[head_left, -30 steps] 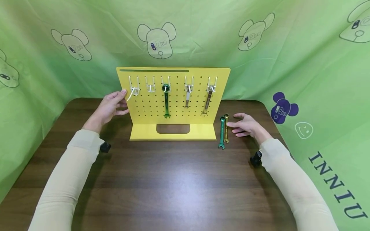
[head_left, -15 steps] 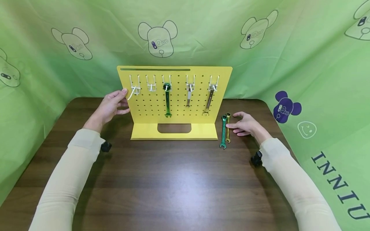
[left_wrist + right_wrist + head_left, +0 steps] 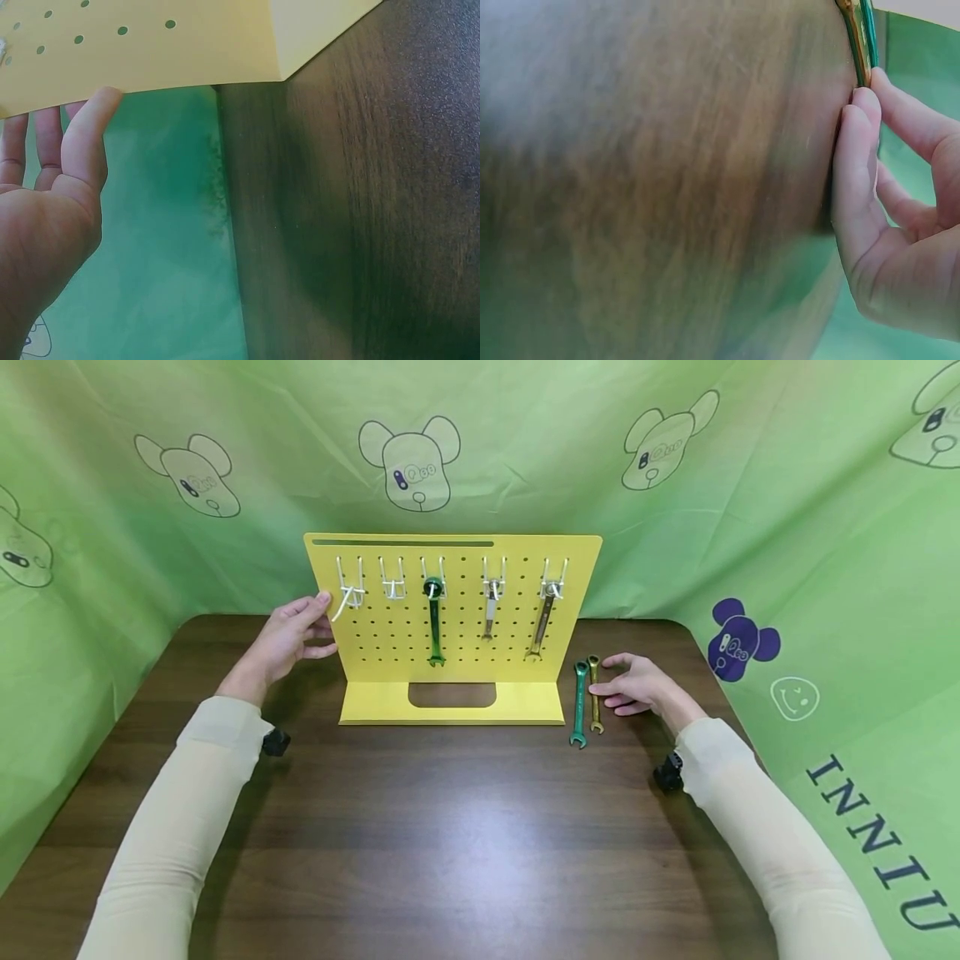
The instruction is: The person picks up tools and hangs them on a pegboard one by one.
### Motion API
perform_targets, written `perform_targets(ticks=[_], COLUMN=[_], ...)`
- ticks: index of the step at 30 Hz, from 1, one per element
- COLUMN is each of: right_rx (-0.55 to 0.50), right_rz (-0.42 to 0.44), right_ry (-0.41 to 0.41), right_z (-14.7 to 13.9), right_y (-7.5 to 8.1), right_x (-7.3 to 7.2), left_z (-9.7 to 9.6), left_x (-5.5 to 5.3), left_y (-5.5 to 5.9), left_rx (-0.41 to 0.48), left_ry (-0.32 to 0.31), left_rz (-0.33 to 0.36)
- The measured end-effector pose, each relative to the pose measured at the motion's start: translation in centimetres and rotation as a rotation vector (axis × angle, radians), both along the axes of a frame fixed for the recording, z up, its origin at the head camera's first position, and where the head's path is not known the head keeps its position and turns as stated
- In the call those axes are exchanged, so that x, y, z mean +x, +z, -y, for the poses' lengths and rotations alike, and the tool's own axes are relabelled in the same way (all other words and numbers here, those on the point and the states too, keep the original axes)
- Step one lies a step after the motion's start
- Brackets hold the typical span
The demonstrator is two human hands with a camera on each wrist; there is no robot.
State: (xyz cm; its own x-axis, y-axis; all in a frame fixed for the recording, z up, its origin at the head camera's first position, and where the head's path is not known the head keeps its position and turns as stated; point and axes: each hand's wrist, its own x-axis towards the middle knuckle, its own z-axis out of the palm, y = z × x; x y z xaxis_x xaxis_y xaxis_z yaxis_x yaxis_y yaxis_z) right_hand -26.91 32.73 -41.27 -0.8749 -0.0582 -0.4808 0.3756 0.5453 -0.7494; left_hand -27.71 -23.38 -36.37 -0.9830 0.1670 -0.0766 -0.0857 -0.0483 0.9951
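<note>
Right of the pegboard the left hand grips, the right hand pinches the gold wrench mid-shank, likely apt for stiff, slick metal.

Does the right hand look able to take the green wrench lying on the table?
Probably yes: the right hand is close, with only the gold wrench, which it touches, between it and the green wrench.

The gold wrench was smooth, shiny metal. The yellow board looked smooth and dull. The table looked like shiny wood, and the green curtain was wrinkly cloth.
</note>
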Motion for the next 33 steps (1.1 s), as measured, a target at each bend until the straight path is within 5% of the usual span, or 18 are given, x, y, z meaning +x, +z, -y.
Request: perform_targets(ticks=[11, 33], right_rx=[0.145, 0.134], right_rz=[-0.027, -0.026], right_ry=[0.075, 0.005], right_z=[0.4, 0.8], right_y=[1.6, 1.2], right_x=[0.7, 0.7], left_z=[-0.4, -0.1], left_x=[0.1, 0.8], left_y=[0.1, 0.6], left_rx=[-0.003, -0.048], left_ry=[-0.012, -0.013], left_rz=[-0.002, 0.011])
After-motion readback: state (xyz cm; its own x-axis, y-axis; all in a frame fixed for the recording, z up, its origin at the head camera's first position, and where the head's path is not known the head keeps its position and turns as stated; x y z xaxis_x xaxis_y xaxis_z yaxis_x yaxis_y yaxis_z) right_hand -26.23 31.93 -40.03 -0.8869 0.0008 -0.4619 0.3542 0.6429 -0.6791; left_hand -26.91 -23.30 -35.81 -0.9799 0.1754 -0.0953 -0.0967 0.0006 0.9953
